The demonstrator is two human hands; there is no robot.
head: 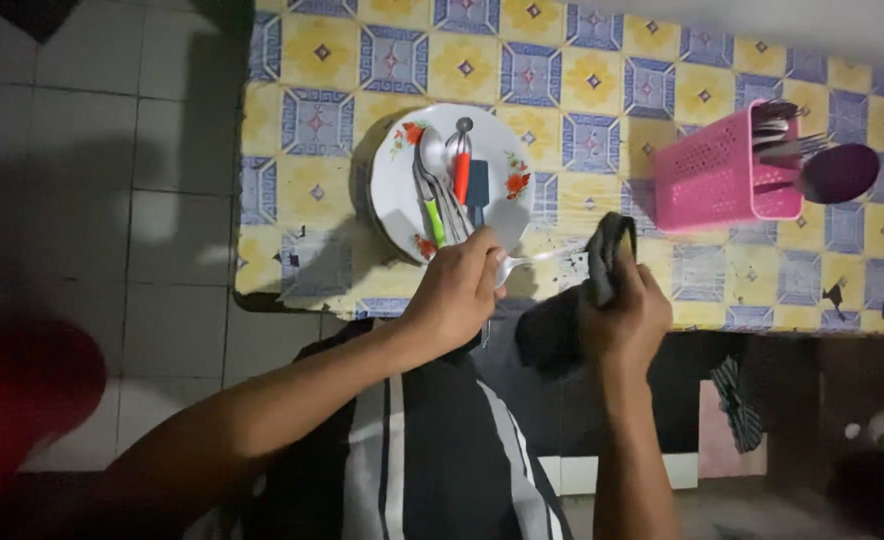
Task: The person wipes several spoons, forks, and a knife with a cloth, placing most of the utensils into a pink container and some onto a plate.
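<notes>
My left hand (pixel 459 293) is closed around the bowl end of a metal spoon (pixel 542 257), whose handle points right toward my other hand. My right hand (pixel 624 318) grips a dark cloth (pixel 607 250) that wraps the spoon's handle tip. Both hands hover at the near edge of a table covered in a yellow and blue patterned cloth (pixel 582 80). Just beyond my left hand sits a white flowered plate (pixel 402 190) holding several utensils (pixel 452 180) with green, red and dark handles.
A pink perforated cutlery holder (pixel 717 180) lies on its side at the right of the table, with utensils and a purple ladle (pixel 840 172) sticking out. Grey floor tiles lie to the left. A red blurred shape (pixel 17 400) fills the lower left.
</notes>
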